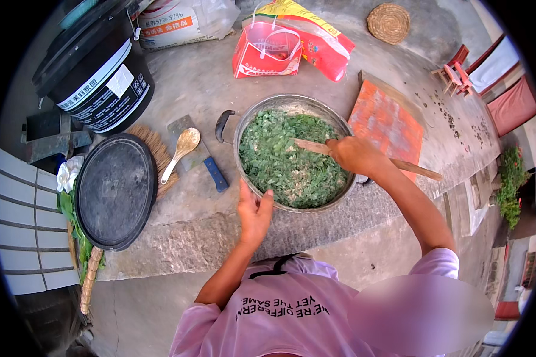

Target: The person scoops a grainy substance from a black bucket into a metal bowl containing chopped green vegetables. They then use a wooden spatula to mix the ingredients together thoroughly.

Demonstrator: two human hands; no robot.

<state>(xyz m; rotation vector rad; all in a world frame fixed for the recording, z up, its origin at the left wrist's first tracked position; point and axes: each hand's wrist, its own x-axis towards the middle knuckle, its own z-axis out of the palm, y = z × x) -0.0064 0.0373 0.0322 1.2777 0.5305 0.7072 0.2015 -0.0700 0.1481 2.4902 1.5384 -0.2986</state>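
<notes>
A round metal pot (312,101) with black handles stands on the concrete ledge before me. Chopped green leaves (268,151) fill it, mixed with a pale, crumbly meal (300,176). My right hand (353,155) grips a wooden stick (415,169); its flat end dips into the greens, and the other end juts out past the pot's right side. At the near left rim, my left hand (253,214) holds the pot's edge, thumb at the top and fingers along the outer wall. Left of the pot lies a cleaver (215,174) with a blue handle, next to a pale spoon (183,149).
A black round lid (116,192) rests over a straw broom (89,279) at left. Behind it stands a large black bucket (109,89). A red bag (265,56) and a sack (187,26) sit at the back. An orange-stained board (386,120) lies right of the pot. The ledge (183,245) drops off towards me.
</notes>
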